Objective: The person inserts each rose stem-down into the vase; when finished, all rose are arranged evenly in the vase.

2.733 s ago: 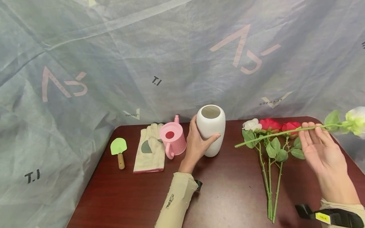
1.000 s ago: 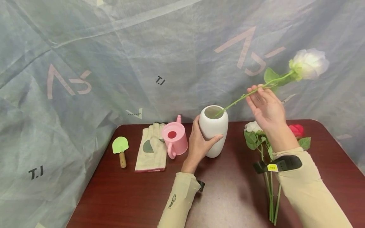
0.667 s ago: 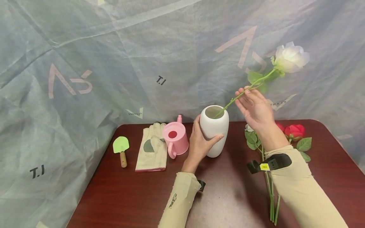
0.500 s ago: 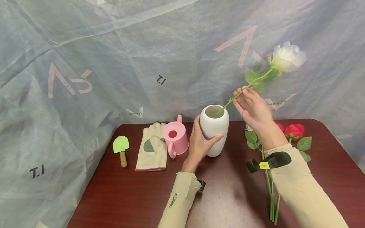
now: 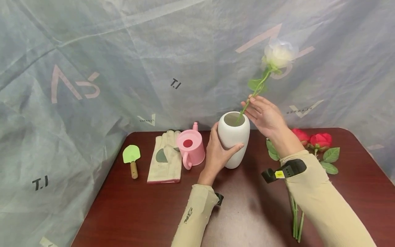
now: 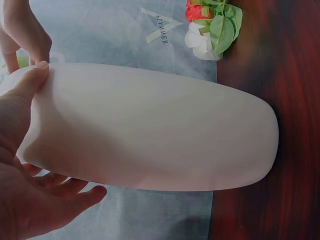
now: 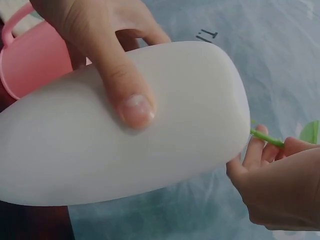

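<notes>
Head view: raised right hand pinches rose stem.

1) A green trowel with a wooden handle lay on the dark red worktop
2) A cream glove lay near it
3) A pink watering can stood just beside the glove
4) A grey printed sheet hung behind

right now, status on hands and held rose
Left hand grips white vase. Right hand pinches white rose, stem end inside vase mouth. No obstruction visible there.
</notes>
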The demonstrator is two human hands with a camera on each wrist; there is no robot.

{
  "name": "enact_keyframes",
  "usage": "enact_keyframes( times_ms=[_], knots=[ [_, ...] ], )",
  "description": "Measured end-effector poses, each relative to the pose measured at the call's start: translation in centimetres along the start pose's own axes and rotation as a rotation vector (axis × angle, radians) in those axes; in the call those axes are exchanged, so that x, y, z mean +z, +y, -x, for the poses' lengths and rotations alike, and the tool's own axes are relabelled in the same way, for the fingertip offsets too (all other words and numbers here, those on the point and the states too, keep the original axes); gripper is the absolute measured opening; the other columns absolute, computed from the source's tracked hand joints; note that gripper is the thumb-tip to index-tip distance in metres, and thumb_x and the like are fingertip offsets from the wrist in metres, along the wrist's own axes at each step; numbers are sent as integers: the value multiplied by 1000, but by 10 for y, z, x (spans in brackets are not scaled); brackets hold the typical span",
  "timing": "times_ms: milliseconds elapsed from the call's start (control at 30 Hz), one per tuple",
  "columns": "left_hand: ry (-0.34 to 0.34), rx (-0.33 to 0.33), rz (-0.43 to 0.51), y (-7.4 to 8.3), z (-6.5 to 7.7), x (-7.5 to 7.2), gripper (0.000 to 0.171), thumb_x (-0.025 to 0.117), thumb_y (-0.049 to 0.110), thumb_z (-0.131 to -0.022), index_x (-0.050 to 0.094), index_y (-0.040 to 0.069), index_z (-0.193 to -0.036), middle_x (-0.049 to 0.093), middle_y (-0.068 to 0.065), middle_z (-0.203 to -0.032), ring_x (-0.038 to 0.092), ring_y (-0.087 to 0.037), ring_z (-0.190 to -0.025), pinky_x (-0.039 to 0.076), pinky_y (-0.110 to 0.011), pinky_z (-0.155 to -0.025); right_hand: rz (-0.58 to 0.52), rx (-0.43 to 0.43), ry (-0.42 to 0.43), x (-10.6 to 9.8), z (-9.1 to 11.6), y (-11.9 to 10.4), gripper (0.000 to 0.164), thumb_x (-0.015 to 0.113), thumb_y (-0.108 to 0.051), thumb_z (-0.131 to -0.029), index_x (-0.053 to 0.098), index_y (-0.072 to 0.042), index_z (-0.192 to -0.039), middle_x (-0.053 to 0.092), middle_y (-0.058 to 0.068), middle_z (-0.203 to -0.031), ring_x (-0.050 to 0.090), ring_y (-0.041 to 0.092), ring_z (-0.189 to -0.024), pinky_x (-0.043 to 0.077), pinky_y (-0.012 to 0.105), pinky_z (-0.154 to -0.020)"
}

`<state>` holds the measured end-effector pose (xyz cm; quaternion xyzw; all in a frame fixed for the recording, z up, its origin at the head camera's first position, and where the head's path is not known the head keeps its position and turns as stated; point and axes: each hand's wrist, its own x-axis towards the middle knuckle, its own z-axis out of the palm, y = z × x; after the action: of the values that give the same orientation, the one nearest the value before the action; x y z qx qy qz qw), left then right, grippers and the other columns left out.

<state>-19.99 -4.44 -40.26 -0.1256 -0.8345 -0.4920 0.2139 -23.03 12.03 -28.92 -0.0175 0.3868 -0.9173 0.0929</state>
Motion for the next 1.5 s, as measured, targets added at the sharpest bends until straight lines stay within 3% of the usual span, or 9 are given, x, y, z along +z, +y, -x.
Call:
enact_keyframes(
  times_ms=[133, 267, 533, 767, 933, 1067, 1267, 1400, 1500],
  knots=[
    [12, 4, -5, 2, 1, 0, 95, 83, 43, -64, 29, 19, -139, 47, 0, -127, 51, -14, -107, 43, -34, -89, 146, -71, 43, 4, 0, 6, 10, 60, -5, -89, 52, -5, -97, 63, 4, -86, 61, 18, -96, 27, 35, -105],
    [11, -5, -5, 3, 3, 1, 96, 83, 42, -64, 29, 20, -140, 48, 1, -128, 51, -13, -107, 43, -34, -88, 384, -154, 117, 8, 1, 11, 6, 61, -11, -90, 58, -7, -92, 64, -1, -86, 57, 15, -95, 28, 37, -102],
    [-7, -26, -4, 5, 3, 4, 97, 82, 43, -64, 27, 20, -140, 47, 1, -127, 51, -13, -105, 43, -33, -87, 741, -286, 269, 14, -2, 19, 21, 65, -16, -88, 61, 0, -102, 67, -8, -80, 58, 11, -92, 37, 29, -86],
    [-21, -47, -19, 6, 3, 3, 97, 82, 43, -66, 26, 20, -141, 46, 1, -128, 51, -13, -106, 43, -33, -86, 926, -335, 189, 17, 2, 25, 18, 62, -18, -90, 59, -6, -103, 68, 0, -89, 56, 16, -97, 38, 29, -83],
    [-31, -54, -21, 6, 4, 3, 97, 81, 43, -66, 25, 20, -142, 45, 0, -130, 51, -15, -107, 43, -35, -87, 1101, -416, 54, 18, 2, 28, 24, 59, -18, -92, 58, 0, -109, 66, 15, -99, 53, 20, -102, 33, 38, -97],
    [-35, -61, -27, 6, 4, 5, 96, 80, 45, -66, 25, 21, -142, 45, 1, -130, 51, -15, -107, 43, -36, -87, 1235, -468, -5, 20, 1, 31, 18, 58, -12, -91, 62, -1, -105, 66, 14, -100, 55, 26, -106, 33, 43, -99],
    [-44, -64, -23, 6, 6, 6, 99, 80, 46, -67, 24, 19, -143, 44, -1, -133, 51, -17, -108, 43, -37, -87, 1447, -524, -39, 20, 7, 32, 19, 57, -6, -90, 66, -1, -105, 58, 14, -119, 45, 34, -116, 34, 50, -94],
    [-27, -27, -18, 7, 5, 8, 99, 81, 44, -67, 24, 17, -144, 43, -2, -135, 51, -18, -109, 43, -37, -88, 1491, -563, -42, 18, 10, 29, 29, 48, 5, -87, 65, 2, -110, 46, 17, -133, 35, 37, -124, 28, 54, -98],
    [-18, -4, -14, 8, 4, 12, 98, 81, 42, -66, 26, 17, -143, 44, 0, -133, 52, -17, -107, 44, -36, -87, 1502, -569, 25, 10, 15, 21, 35, 40, 6, -88, 63, 1, -115, 41, 17, -138, 38, 38, -124, 33, 50, -91]
  ],
)
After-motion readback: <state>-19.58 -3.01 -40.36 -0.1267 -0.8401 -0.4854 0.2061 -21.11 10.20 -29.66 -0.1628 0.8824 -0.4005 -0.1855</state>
